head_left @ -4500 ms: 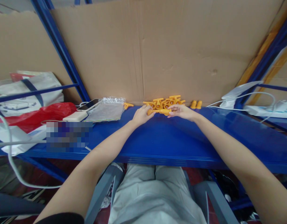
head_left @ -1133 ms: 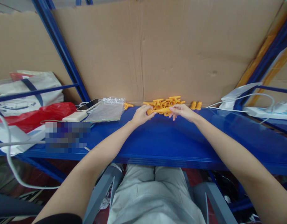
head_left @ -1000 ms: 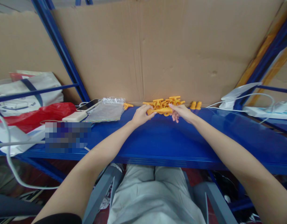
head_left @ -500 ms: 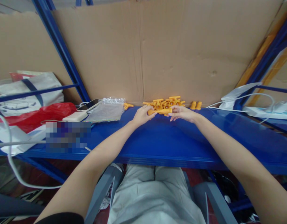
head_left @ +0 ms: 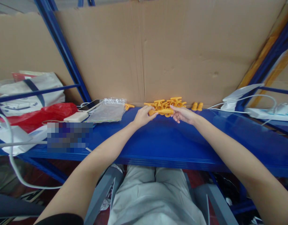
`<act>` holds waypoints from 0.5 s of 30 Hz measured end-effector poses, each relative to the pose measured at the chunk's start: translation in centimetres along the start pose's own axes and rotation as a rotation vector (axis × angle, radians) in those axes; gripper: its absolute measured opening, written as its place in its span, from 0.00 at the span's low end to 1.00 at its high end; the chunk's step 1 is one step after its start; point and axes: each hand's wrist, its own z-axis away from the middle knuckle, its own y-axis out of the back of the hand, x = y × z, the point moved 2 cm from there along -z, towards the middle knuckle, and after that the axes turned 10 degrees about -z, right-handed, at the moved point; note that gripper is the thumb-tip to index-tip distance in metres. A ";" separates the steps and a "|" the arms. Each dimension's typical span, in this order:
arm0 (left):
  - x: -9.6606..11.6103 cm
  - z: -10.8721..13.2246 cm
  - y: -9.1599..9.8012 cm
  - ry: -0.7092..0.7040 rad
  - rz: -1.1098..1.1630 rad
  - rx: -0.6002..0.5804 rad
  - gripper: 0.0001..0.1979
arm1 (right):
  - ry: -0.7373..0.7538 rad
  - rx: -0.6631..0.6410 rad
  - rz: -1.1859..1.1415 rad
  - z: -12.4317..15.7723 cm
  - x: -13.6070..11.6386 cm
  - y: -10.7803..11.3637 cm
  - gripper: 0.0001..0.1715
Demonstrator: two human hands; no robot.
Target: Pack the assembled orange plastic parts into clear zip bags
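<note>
My left hand [head_left: 144,116] is closed around one end of a yellow-orange plastic part [head_left: 164,111], which lies roughly level across the gap between my hands. At the other end of that part, my right hand [head_left: 183,115] has its thumb and fingers closed on the tip, the other fingers loosely curled. Just behind is a pile of similar yellow plastic pieces [head_left: 175,101], some with T-shaped handles and round open ends. My fingers and the held part hide some of the pile.
Two small yellow caps [head_left: 197,106] stand right of the pile. To the left, another yellow T-handle piece [head_left: 129,106] lies by a clear plastic bag [head_left: 106,112]. A white power bank [head_left: 75,117] and red bag [head_left: 40,116] sit further left. A cardboard wall [head_left: 172,53] backs the blue table [head_left: 158,140].
My right hand's fingers have curled in and the hand has turned slightly at the part's tip. My left hand keeps its hold in nearly the same place.
</note>
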 end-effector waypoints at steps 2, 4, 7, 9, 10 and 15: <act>0.0 0.0 -0.1 -0.001 -0.009 0.009 0.10 | -0.020 0.026 -0.015 -0.1 0.1 -0.1 0.25; 0.0 0.1 -0.1 -0.006 -0.016 0.018 0.10 | -0.041 0.046 -0.026 -0.2 0.2 -0.2 0.25; 0.1 0.1 -0.1 -0.013 -0.018 0.030 0.10 | -0.045 0.052 -0.054 0.0 0.1 -0.4 0.25; 0.1 0.1 0.0 -0.011 -0.021 0.035 0.09 | -0.048 0.058 -0.073 0.1 0.0 -0.5 0.25; 0.1 0.1 0.0 -0.011 -0.021 0.036 0.09 | -0.054 0.062 -0.075 0.1 0.0 -0.5 0.26; 0.1 0.1 -0.2 -0.013 -0.019 0.030 0.09 | -0.073 0.044 0.000 -0.2 0.4 -0.1 0.32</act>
